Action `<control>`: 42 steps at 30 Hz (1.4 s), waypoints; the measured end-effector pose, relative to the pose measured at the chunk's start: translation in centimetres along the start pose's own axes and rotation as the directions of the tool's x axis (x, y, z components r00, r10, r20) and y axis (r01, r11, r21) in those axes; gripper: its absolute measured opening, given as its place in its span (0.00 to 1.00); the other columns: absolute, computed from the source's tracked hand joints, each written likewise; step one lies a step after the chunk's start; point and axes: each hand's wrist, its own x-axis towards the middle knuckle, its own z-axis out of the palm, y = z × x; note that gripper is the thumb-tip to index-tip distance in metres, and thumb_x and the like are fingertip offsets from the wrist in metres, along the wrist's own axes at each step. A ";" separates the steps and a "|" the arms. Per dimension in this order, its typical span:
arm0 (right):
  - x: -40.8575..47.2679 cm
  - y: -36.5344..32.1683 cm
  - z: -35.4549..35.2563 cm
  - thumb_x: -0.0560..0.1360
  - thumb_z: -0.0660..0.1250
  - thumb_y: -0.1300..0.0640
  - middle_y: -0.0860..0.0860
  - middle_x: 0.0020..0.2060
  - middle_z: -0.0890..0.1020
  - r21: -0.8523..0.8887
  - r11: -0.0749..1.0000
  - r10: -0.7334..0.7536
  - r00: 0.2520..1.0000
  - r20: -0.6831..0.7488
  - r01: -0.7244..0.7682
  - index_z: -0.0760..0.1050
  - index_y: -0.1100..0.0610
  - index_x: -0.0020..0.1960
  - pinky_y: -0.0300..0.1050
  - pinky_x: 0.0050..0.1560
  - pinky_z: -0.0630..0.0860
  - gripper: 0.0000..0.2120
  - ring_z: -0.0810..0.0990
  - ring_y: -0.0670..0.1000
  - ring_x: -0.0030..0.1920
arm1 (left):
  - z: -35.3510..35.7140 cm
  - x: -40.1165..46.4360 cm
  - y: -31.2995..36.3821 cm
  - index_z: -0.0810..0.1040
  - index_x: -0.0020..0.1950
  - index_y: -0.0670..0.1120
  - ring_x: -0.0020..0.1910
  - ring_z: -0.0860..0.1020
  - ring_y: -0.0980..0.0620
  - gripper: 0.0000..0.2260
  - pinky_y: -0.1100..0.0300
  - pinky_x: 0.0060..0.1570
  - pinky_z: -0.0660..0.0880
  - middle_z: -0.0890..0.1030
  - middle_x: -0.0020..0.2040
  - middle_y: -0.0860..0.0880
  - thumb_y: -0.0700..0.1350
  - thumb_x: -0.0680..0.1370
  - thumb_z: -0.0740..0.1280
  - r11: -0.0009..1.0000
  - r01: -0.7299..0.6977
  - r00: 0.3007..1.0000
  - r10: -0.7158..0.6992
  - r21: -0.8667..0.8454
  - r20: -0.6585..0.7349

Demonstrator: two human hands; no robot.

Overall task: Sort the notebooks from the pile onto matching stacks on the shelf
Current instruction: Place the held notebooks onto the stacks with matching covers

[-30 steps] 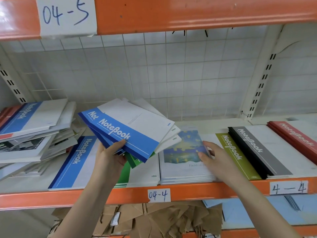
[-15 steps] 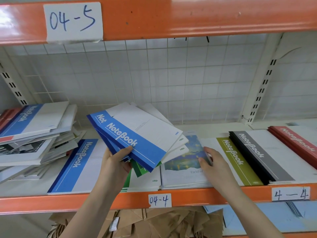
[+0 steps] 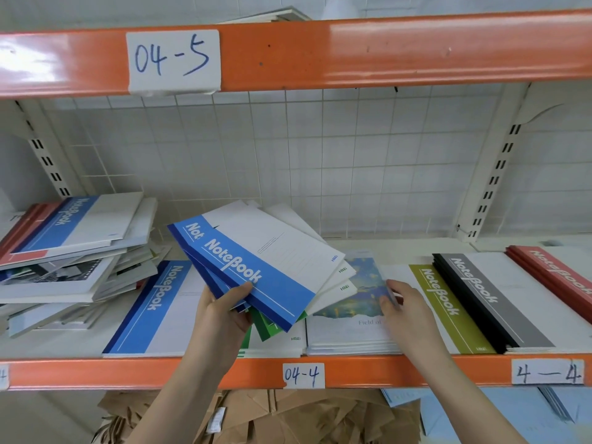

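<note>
My left hand [image 3: 224,310] grips a fanned bundle of notebooks [image 3: 256,257], blue ones on top and a green one underneath, held above the shelf. My right hand [image 3: 407,310] rests its fingers on the painted-cover stack [image 3: 352,328] at the middle of the shelf. Sorted stacks lie in a row: blue [image 3: 153,309], green with only a sliver showing [image 3: 278,341], olive [image 3: 445,302], grey-black [image 3: 490,296] and red [image 3: 557,270]. The unsorted pile [image 3: 70,248] leans at the far left.
The orange shelf beam [image 3: 416,368] carries labels 04-4 and 4—4; an upper beam [image 3: 352,49] labelled 04-5 hangs close overhead. A white wire grid backs the shelf. Brown paper bags [image 3: 288,415] fill the level below.
The view has tilted upward, so everything sits lower in frame. My left hand still holds the same bundle. My right hand has stayed on the painted-cover stack.
</note>
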 end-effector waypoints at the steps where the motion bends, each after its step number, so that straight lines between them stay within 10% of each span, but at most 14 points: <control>1: 0.0 -0.3 -0.2 0.80 0.59 0.60 0.55 0.63 0.73 -0.014 1.000 -0.017 0.999 -0.038 0.016 0.70 0.59 0.67 0.42 0.57 0.68 0.16 0.72 0.54 0.64 | -0.1 -0.1 0.1 0.72 0.57 0.48 0.55 0.81 0.46 0.13 0.54 0.46 0.81 0.81 0.55 0.47 0.33 0.77 0.62 1.000 -0.003 1.000 0.003 0.007 0.008; 7: -0.1 -5.5 -0.1 0.79 0.60 0.55 0.48 0.56 0.75 0.135 0.973 -0.187 0.982 -0.027 0.189 0.73 0.54 0.63 0.25 0.44 0.68 0.13 0.74 0.44 0.52 | -0.9 -0.4 0.7 0.73 0.60 0.48 0.52 0.82 0.46 0.16 0.51 0.44 0.81 0.83 0.54 0.47 0.36 0.74 0.66 0.993 0.019 0.999 -0.023 0.113 0.042; 12: -0.6 -9.0 2.5 0.73 0.70 0.49 0.45 0.50 0.77 0.129 0.987 -0.127 0.944 0.306 0.091 0.67 0.48 0.57 0.35 0.41 0.75 0.16 0.77 0.41 0.47 | -1.4 -1.2 1.5 0.73 0.60 0.51 0.51 0.83 0.48 0.13 0.47 0.51 0.79 0.84 0.52 0.49 0.39 0.77 0.64 0.982 0.018 0.998 -0.029 0.188 0.057; 19: 0.1 -10.7 4.6 0.77 0.66 0.56 0.51 0.45 0.80 0.253 0.967 -0.055 0.964 0.259 -0.013 0.71 0.54 0.53 0.35 0.31 0.71 0.07 0.77 0.45 0.39 | -4.2 -1.3 4.3 0.73 0.57 0.52 0.46 0.84 0.49 0.13 0.49 0.43 0.80 0.85 0.46 0.52 0.37 0.76 0.65 0.969 -0.008 1.000 0.002 0.247 0.023; 25: 0.6 -12.3 7.4 0.79 0.59 0.65 0.54 0.40 0.82 0.373 0.928 -0.076 0.986 0.146 0.016 0.74 0.56 0.51 0.35 0.34 0.73 0.07 0.79 0.50 0.38 | -7.0 -0.9 8.2 0.74 0.58 0.49 0.46 0.84 0.49 0.13 0.48 0.47 0.78 0.85 0.49 0.50 0.34 0.78 0.63 0.956 -0.134 0.988 0.150 0.261 -0.042; 31: -1.1 -15.2 10.7 0.79 0.62 0.50 0.46 0.47 0.79 0.230 0.962 -0.234 0.878 0.417 0.147 0.72 0.52 0.54 0.40 0.45 0.76 0.07 0.79 0.44 0.46 | -9.0 -0.5 10.4 0.74 0.58 0.50 0.48 0.83 0.50 0.13 0.48 0.47 0.78 0.85 0.50 0.51 0.35 0.78 0.63 0.937 -0.183 0.977 0.208 0.299 -0.055; 42: -0.6 -16.0 12.8 0.77 0.62 0.63 0.56 0.45 0.80 0.258 0.964 -0.097 0.984 0.147 0.056 0.72 0.60 0.50 0.43 0.38 0.73 0.03 0.78 0.50 0.41 | -14.7 -0.2 15.9 0.71 0.64 0.47 0.48 0.82 0.51 0.16 0.53 0.43 0.79 0.82 0.52 0.51 0.32 0.79 0.60 0.886 -0.369 0.884 0.428 0.281 -0.188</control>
